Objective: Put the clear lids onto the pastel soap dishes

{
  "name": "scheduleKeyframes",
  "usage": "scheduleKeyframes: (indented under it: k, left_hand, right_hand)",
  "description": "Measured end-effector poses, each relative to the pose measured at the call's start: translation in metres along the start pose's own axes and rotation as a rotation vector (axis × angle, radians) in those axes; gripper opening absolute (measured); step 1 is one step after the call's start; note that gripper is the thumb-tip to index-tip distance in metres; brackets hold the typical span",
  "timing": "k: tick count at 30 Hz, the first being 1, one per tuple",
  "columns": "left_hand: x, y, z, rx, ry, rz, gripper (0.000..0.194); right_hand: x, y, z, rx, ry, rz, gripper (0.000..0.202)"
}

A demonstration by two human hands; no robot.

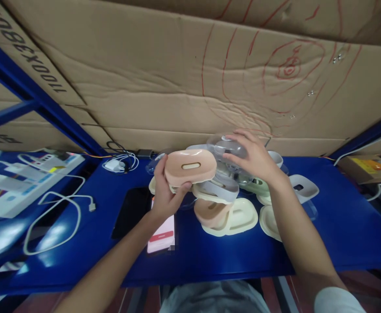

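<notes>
Peach dish [192, 173] clamped in left hand [166, 193]; right hand [254, 154] at clear lid [220, 146], grip unclear.
Likely light, stiff, slick; hold its sides.

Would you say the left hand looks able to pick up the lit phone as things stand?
Probably not while so occupied: the left hand is gripping the peach dish. Otherwise the way seems fairly free, as the lit phone lies close by, its lower part uncovered.

peach dish [190, 175] in left grip [165, 195], blue table [226, 258]
</notes>
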State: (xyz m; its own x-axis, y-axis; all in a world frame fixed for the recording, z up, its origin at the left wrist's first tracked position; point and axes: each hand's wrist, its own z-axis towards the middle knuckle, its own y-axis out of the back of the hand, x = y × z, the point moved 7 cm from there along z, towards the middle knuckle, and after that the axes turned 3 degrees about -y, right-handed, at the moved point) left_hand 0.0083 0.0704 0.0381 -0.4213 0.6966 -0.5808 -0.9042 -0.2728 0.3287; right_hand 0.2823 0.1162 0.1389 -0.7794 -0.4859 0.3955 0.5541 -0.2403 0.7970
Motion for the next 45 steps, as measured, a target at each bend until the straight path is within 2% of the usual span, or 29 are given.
scheduleKeyframes:
  k: [4,7,10,12,15,18,22,30,37,41,45]
  left_hand:
    - [0.006,0.0,0.002,-0.029,0.101,-0.057,0.086]
    - [0.009,-0.002,0.001,-0.04,0.131,-0.08,0.086]
    - [0.009,-0.003,0.0,-0.032,0.137,-0.092,0.086]
    - [0.008,-0.003,-0.001,-0.027,0.132,-0.092,0.086]
    - [0.005,-0.001,-0.001,-0.03,0.104,-0.073,0.085]
    - [0.003,0.001,-0.002,-0.045,0.058,-0.075,0.086]
    - [0.006,0.0,-0.003,-0.028,0.046,-0.121,0.09]
    - [-0.003,-0.004,0.005,0.059,-0.068,-0.158,0.098]
    - [-0.004,-0.014,0.004,0.107,0.007,-0.164,0.1]
    - [0.0,-0.016,0.001,0.129,0.042,-0.073,0.096]
    - [-0.005,-0.014,0.004,0.185,-0.005,0.093,0.079]
  right_hand:
    - [-0.027,-0.013,0.001,0.085,-0.044,-0.05,0.058]
    - [-0.024,-0.017,-0.001,0.13,-0.047,-0.095,0.059]
    - [0.004,-0.015,-0.005,0.106,0.011,-0.093,0.055]
    - [0.035,-0.016,-0.008,0.107,0.123,-0.007,0.05]
    - [0.075,-0.026,-0.014,0.179,0.275,0.142,0.045]
    - [0.091,-0.039,-0.017,0.26,0.317,0.205,0.039]
    - [0.089,-0.043,-0.016,0.274,0.317,0.248,0.032]
    - [0.082,-0.028,-0.011,0.159,0.32,0.232,0.029]
    - [0.078,-0.032,-0.01,0.128,0.306,0.177,0.03]
    - [0.07,-0.017,-0.007,0.042,0.245,0.074,0.033]
    - [0.043,0.001,-0.003,-0.028,0.125,-0.102,0.034]
